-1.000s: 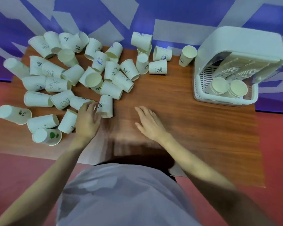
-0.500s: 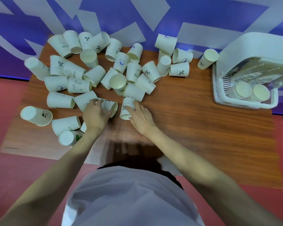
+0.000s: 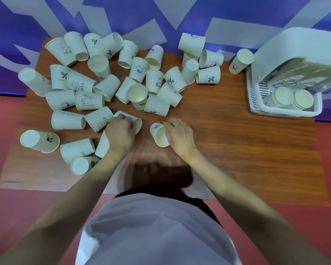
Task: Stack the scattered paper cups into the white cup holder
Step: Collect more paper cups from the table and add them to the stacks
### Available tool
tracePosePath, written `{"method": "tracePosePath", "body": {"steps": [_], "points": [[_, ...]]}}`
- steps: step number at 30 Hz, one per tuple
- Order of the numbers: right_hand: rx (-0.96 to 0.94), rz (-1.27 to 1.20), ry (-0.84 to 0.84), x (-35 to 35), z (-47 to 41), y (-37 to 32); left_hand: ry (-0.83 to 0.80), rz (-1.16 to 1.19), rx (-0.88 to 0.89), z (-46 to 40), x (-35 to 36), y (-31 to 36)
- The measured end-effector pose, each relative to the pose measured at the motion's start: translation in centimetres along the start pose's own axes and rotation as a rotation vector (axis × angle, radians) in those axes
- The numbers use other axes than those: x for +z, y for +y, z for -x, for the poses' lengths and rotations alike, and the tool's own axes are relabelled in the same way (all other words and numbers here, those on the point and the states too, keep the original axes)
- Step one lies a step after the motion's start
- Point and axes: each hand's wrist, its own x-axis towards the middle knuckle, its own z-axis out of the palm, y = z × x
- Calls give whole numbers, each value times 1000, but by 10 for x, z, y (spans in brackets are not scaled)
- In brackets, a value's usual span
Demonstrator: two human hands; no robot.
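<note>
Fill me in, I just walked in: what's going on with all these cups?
A person is tidying scattered white paper cups off a brown wooden table. The left hand grips one cup, and the right hand holds a percent-sign cup. The white plastic cup holder at right already holds two stacks. Dozens of cups remain loose.

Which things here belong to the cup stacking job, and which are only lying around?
Belongs to the job:
- left hand on a cup
- right hand holding the % cup
- scattered cups
- white cup holder

Only surroundings:
- wooden table
- purple wall
</note>
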Motion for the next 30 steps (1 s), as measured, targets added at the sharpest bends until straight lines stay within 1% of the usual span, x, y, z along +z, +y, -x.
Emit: {"method": "tracePosePath", "body": {"steps": [3, 5, 7, 11, 16, 20, 23, 26, 30], "points": [[185, -104, 85, -15, 7, 22, 66, 47, 42, 2, -4, 6], [323, -182, 110, -28, 12, 38, 111, 108, 47, 3, -9, 16], [421, -248, 159, -43, 17, 58, 113, 191, 45, 1, -14, 32], [481, -245, 266, -65, 34, 108, 77, 325, 48, 1, -22, 80], [595, -224, 310, -88, 57, 174, -60, 411, 170, -5, -9, 149], [676, -228, 418, -120, 78, 231, -127, 419, 258, -14, 10, 215], [739, -239, 512, -148, 88, 273, -130, 461, 323, -24, 17, 268], [762, -256, 640, -173, 92, 318, -84, 523, 392, -32, 15, 325], [841, -251, 733, -193, 88, 374, -12, 544, 469, -48, 19, 393]]}}
